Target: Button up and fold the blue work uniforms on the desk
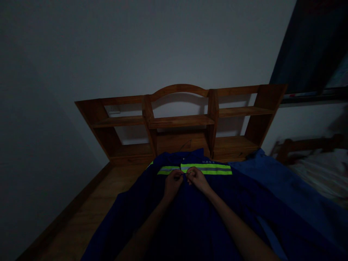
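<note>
A dark blue work jacket (187, 210) with yellow-green reflective stripes lies spread out, its collar toward the headboard. My left hand (173, 183) is closed in a pinch at the jacket's front, just below the chest stripe. Close beside it, my right hand (198, 179) also pinches the front edge, fingertips almost meeting those of the left. A small dark bit of the front shows between the fingertips; dim light hides whether a button is there. Both forearms lie over the jacket's lower part.
Behind the collar stands a wooden headboard (182, 121) with open shelves, against a pale wall (163, 47). Blue cloth (282, 185) lies at the right, near a whitish heap of bedding (323, 168). Bare wooden boards (108, 188) show on the left.
</note>
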A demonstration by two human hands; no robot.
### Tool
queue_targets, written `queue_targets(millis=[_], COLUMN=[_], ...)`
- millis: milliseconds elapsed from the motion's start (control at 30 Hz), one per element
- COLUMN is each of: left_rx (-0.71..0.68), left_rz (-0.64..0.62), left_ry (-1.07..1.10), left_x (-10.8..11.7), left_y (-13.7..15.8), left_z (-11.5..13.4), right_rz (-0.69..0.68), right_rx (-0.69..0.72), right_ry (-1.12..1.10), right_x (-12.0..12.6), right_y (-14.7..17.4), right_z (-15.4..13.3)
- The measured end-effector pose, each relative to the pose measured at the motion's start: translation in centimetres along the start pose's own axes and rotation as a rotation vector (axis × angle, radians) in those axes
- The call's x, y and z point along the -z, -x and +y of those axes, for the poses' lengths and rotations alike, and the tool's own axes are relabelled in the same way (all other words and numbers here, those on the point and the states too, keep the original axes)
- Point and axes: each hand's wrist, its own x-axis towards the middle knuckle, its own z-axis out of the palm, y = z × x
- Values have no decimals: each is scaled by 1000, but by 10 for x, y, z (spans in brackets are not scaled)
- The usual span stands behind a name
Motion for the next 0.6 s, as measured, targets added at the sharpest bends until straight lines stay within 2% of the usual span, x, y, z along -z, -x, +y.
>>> queue_targets(millis=[400,500,600], left_rx=[-23,-15,-4], left_rz=[-31,-24,-7], left_ry=[30,40,46], left_x=[2,1,1], left_y=[-1,-2,-1], left_z=[-6,-4,-3], right_rz=[-26,-24,0], right_rx=[23,32,100], right_ry=[29,92,213], right_x=[1,-1,-2], right_y=[1,3,7], right_z=[2,0,-2])
